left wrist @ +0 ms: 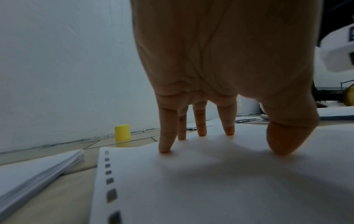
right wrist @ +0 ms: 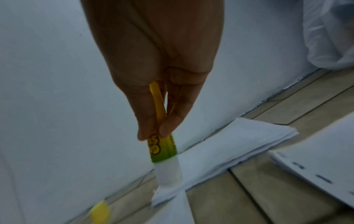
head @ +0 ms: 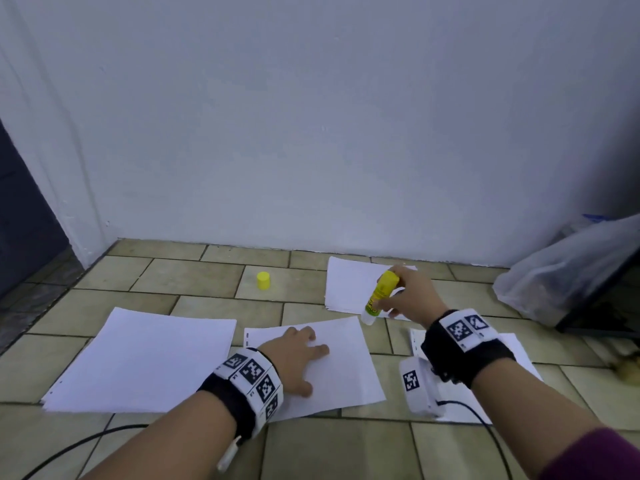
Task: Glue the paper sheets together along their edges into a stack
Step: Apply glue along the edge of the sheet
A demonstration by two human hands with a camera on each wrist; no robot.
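- The left hand (head: 298,358) lies flat, fingers spread, pressing the white paper sheet (head: 346,379) on the tiled floor (head: 194,278).
- The right hand (head: 408,292) grips the open yellow glue stick (head: 379,296), tip down at the sheet's far right corner.
- The sheet could slide or wrinkle if the pressing hand lifts, and then the glue may miss the edge.

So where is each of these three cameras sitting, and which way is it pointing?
Head: on the person's head, looking forward and down at the tiled floor; both forearms, left hand and right hand show.
Left wrist: looks along the left hand, fingertips pressing the sheet.
Right wrist: looks along the right hand gripping the glue stick.
Shared: the yellow cap appears in head and left-wrist views.
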